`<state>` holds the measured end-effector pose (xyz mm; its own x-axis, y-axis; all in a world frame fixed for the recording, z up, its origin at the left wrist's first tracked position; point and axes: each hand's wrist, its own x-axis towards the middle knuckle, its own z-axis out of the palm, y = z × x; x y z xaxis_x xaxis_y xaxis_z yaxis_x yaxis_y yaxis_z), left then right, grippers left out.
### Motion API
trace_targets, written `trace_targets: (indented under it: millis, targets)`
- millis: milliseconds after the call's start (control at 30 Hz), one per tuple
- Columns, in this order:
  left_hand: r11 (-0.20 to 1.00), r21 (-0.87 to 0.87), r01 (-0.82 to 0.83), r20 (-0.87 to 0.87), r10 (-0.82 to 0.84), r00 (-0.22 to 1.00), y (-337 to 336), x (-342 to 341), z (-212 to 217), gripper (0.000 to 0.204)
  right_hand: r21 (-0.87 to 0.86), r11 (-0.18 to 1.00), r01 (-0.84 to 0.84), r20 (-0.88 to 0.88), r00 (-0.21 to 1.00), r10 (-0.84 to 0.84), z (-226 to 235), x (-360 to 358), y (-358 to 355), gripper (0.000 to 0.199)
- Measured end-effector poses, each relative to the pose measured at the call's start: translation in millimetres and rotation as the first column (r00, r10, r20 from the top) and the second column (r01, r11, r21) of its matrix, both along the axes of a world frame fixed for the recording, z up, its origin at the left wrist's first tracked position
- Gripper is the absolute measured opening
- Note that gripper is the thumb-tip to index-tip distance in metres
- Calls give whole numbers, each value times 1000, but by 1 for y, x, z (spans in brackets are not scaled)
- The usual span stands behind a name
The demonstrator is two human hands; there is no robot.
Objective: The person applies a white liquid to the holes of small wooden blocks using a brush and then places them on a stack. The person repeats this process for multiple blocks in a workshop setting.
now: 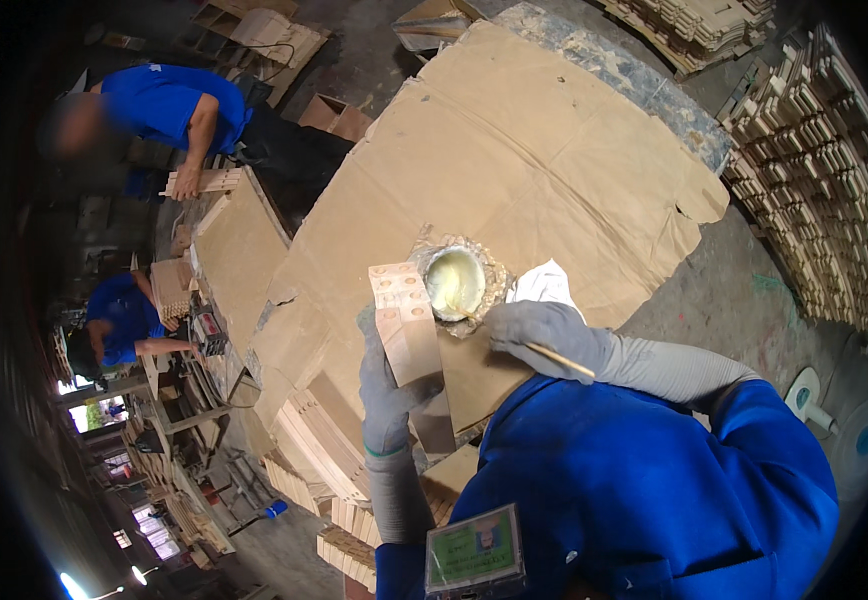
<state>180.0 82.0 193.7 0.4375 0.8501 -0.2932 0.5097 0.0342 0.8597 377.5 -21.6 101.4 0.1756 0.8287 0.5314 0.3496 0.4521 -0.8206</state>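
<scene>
My left hand (384,395), in a grey glove, is closed around the side of a few light wooden pieces (406,330) held together. Round holes show in their upper ends. My right hand (549,335), also gloved, grips a thin wooden stick (562,360) whose rear end sticks out toward me. The stick's front end is hard to make out near a pot. That pot (483,285) holds a pale, creamy substance, and crumpled, crusted wrapping (501,280) surrounds it. A white cloth (546,283) lies just beyond my right hand.
Brown sheeting (514,150) covers the worktable. More wooden pieces (319,440) lie stacked to my left. Tall stacks of shaped wood (809,190) stand on the right. Two people in blue, one farther off (164,110) and one at left (119,310), handle wood at other benches.
</scene>
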Motion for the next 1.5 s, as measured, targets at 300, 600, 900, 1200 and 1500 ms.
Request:
trace_targets:
  millis: [300,600,900,1200,1500]
  targets:
    - [998,53,-22,112,16,994,-3,4,5,59,-417,901,-118,-222,975,24,8,8,6,22]
    - [1000,11,1,11,-1,1000,-3,-1,7,85,-386,902,-192,-388,921,30,14,9,-10,20]
    - [987,-126,-97,34,102,994,-41,-61,10,99,-445,884,-145,-527,840,-128,51,53,41,19]
    - [953,-304,10,365,107,925,-70,-47,9,106,-408,724,-556,-635,743,213,149,43,57,24]
    - [984,-165,63,257,-19,966,-74,-37,14,97,-401,695,-598,-604,742,290,139,36,55,19]
